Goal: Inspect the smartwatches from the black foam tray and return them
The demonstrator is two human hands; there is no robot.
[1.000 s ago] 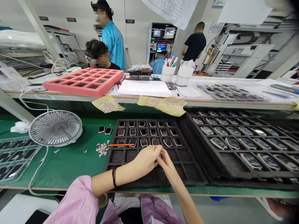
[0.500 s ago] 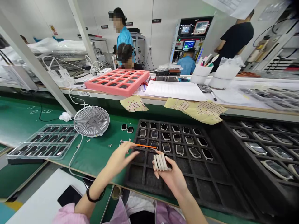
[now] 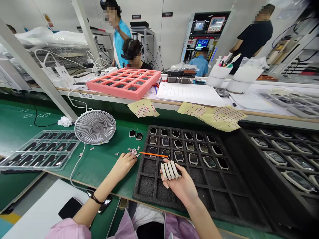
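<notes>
My right hand [image 3: 180, 182] is wrapped around a row of several pale watch cases [image 3: 171, 170], held above the dark foam tray [image 3: 183, 184]. At the tray's left edge, my left hand [image 3: 125, 164] is lowered to the green table with its fingers bent and close together. Its fingertips touch a small pile of whitish scraps [image 3: 134, 151]; whatever they pinch is hidden. An orange stick [image 3: 154, 154] lies across the tray's left part, between my hands. Several watches [image 3: 178, 156] sit in the tray's far rows.
A round grey fan [image 3: 96, 127] and a clear tray of dark parts [image 3: 41, 149] stand at left. Another tray of watches [image 3: 275, 157] is at right. On the shelf are a pink foam tray [image 3: 136, 94] and papers [image 3: 186, 94]. Several people are beyond the shelf.
My left hand has moved left and down from the tray's edge to the scraps, and its fingers have closed together. My right hand still holds the watch cases, turned slightly.
</notes>
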